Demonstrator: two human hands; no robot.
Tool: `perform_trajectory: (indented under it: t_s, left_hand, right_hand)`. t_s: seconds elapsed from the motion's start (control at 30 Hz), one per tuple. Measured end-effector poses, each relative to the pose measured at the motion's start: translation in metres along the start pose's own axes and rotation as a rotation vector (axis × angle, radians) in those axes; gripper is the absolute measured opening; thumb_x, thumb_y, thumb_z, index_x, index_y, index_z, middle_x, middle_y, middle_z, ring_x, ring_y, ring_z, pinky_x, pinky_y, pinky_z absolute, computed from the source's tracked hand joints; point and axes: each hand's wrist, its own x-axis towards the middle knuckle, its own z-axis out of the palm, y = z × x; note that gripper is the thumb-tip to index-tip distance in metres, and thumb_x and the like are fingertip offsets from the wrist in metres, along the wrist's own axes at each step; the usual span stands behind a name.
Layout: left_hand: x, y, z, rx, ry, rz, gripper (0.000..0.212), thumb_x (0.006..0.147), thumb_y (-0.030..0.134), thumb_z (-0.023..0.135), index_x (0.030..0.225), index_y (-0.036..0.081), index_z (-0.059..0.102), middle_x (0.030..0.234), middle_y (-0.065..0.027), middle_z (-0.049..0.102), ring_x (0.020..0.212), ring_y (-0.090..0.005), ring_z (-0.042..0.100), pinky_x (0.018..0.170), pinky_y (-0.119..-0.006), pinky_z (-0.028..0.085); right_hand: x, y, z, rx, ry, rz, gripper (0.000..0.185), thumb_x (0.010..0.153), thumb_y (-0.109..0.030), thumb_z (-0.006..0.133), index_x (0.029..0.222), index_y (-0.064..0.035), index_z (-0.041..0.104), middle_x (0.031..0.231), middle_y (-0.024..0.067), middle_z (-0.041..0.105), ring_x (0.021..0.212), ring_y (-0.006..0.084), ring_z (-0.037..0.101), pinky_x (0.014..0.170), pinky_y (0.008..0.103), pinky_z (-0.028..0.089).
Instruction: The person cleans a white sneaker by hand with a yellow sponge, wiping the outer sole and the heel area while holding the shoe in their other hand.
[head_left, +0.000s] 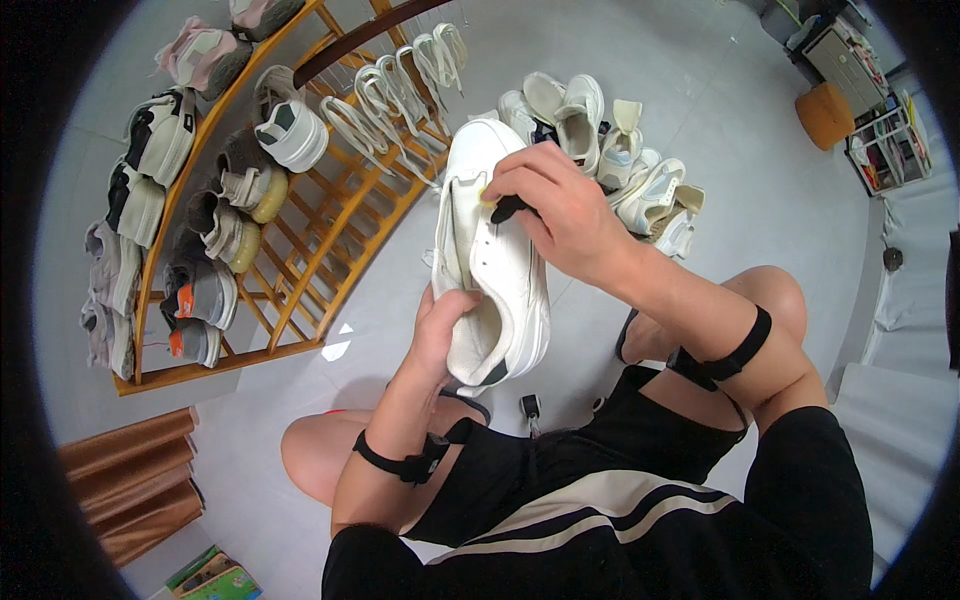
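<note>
A white sneaker (511, 289) without laces is held up in front of me, its toe pointing away and its bare eyelets showing. My left hand (436, 334) grips it at the heel end, with the thumb inside the collar. In the fingers of my right hand (562, 206) is a small black item (509, 209) with a yellow edge, touching or very close to the upper by the tongue. The fingers hide much of that item, so its exact kind is unclear.
At left stands a wooden rack (334, 232) bearing several pairs of shoes. White shoelaces (382, 94) hang over its dark rail (360, 36). Several light shoes (581, 124) lie on the grey floor beyond the sneaker. An orange stool (825, 116) is at far right.
</note>
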Motion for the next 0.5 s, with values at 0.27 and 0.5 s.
perform_trajectory:
  t_s: [0.27, 0.5]
  left_hand:
    - [0.004, 0.0, -0.009, 0.044, 0.025, 0.097, 0.064, 0.092, 0.007, 0.056, 0.155, 0.001, 0.047, 0.137, -0.0138, 0.064, 0.121, -0.0233, 0.066, 0.104, -0.037, 0.055]
    - [-0.006, -0.002, -0.01, 0.18, -0.027, 0.141, 0.069, 0.091, 0.005, 0.055, 0.158, 0.0, 0.044, 0.14, -0.0133, 0.063, 0.124, -0.0226, 0.065, 0.108, -0.036, 0.052]
  right_hand:
    - [-0.006, -0.031, 0.011, 0.153, -0.115, -0.021, 0.044, 0.072, 0.016, 0.069, 0.11, -0.0064, 0.071, 0.114, 0.0101, 0.068, 0.11, 0.033, 0.066, 0.094, 0.042, 0.055]
    - [-0.006, -0.023, 0.007, 0.073, -0.11, -0.112, 0.032, 0.078, 0.009, 0.07, 0.106, -0.0052, 0.07, 0.111, 0.0097, 0.066, 0.11, 0.0341, 0.063, 0.096, 0.0417, 0.056]
